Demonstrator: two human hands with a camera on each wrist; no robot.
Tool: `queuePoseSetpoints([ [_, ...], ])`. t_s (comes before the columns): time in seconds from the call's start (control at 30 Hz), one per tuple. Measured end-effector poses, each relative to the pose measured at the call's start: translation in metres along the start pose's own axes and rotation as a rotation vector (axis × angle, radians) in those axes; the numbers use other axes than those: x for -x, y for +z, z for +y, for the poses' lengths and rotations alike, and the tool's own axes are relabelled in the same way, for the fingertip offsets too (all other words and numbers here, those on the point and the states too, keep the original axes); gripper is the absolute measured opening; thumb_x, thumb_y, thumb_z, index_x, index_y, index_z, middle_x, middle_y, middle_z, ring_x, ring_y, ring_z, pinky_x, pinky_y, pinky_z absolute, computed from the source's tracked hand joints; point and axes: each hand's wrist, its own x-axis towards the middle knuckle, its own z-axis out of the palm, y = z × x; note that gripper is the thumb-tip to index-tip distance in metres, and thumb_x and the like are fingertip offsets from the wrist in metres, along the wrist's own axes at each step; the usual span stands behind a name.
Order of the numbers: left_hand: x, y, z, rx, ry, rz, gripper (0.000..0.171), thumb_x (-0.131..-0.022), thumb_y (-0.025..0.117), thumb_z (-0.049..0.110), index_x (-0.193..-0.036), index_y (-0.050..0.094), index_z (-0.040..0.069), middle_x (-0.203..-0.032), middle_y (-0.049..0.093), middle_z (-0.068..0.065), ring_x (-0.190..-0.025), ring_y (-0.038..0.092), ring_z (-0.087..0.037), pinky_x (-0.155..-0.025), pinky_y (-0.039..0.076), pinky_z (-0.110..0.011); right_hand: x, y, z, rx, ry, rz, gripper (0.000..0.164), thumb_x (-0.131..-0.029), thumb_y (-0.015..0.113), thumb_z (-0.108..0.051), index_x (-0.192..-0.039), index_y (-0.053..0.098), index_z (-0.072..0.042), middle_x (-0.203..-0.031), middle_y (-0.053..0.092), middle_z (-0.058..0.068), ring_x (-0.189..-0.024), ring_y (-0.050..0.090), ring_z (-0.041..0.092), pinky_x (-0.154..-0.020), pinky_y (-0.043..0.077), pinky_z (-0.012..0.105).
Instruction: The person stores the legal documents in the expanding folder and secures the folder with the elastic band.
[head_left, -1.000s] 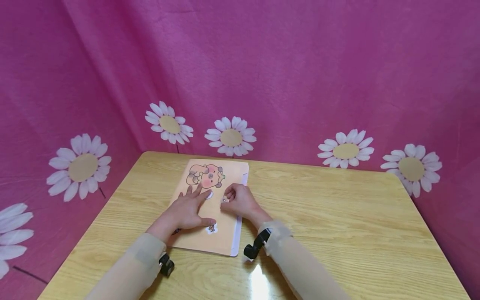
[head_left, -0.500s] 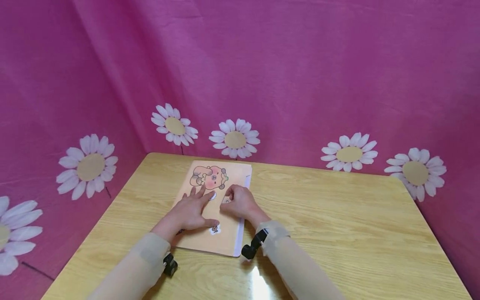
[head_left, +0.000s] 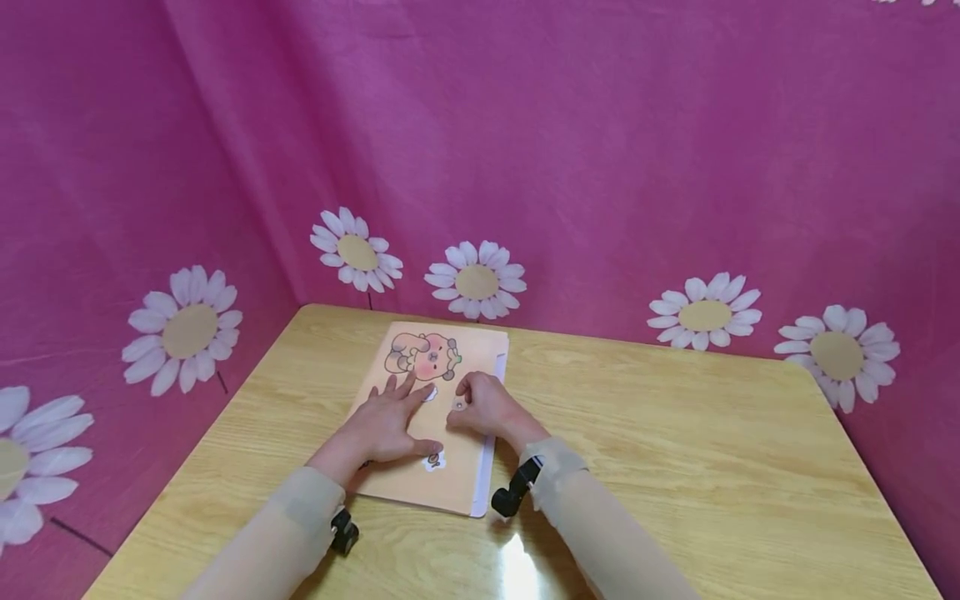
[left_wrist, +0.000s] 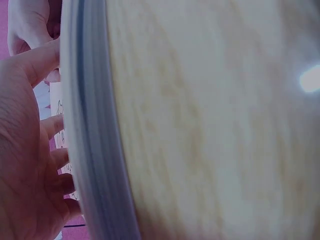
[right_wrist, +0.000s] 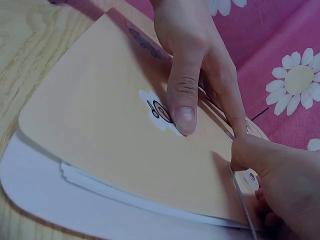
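A peach document folder (head_left: 461,479) with a printed cartoon bear (head_left: 427,356) lies on the table, white sheets (right_wrist: 95,182) showing along its open side. My left hand (head_left: 384,425) rests spread over the cover, its thumb beside a white flower-shaped print (right_wrist: 159,113). At the folder's right part, my right hand (head_left: 491,410) pinches a small closure flap between thumb and curled forefinger. A round snap button (right_wrist: 251,178) shows just behind those fingertips. Part of the flap is hidden by the right hand. In the left wrist view, the table edge covers most of the scene.
The wooden table (head_left: 660,450) extends to the right of the folder. Behind and to the left hangs a magenta cloth (head_left: 585,167) with daisy prints. A black wrist camera (head_left: 513,490) sits under the right wrist, close to the tabletop.
The head view has shifted slightly, so everything appears a little further right. Both hands keep nearly the same places on the folder; the right fingers stay at the flap.
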Motion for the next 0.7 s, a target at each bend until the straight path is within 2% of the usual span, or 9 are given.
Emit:
queuePoseSetpoints([
  [0.23,0.0,0.002,0.002,0.012,0.001,0.006,0.106,-0.082,0.068,0.077,-0.167,0.037,0.022,-0.174,0.017,-0.016,-0.154,0.015,-0.052,-0.121,0.016,-0.068,0.003,-0.003,0.005,-0.024,-0.019,-0.004,0.033,-0.076,0.086,-0.016,-0.099,0.066,-0.004,-0.081,0.057,0.001,-0.074,0.053,0.013,-0.069,0.045,0.028],
  [0.43,0.002,0.003,0.001,0.022,-0.011,-0.002,0.106,-0.082,0.068,0.078,-0.167,0.036,0.023,-0.174,0.016,-0.013,-0.156,0.013,-0.05,-0.122,0.014,-0.067,0.009,-0.006,0.007,-0.014,-0.029,0.01,0.03,-0.079,0.086,-0.017,-0.101,0.071,-0.002,-0.085,0.059,0.003,-0.078,0.054,0.015,-0.072,0.047,0.029],
  [0.7,0.0,0.005,-0.001,0.014,0.007,0.022,0.108,-0.081,0.067,0.081,-0.167,0.036,0.022,-0.174,0.016,-0.014,-0.157,0.012,-0.047,-0.121,0.015,-0.066,0.015,-0.01,0.013,0.004,-0.054,0.032,0.035,-0.083,0.086,-0.019,-0.111,0.081,0.001,-0.089,0.06,0.002,-0.081,0.054,0.015,-0.072,0.048,0.028],
])
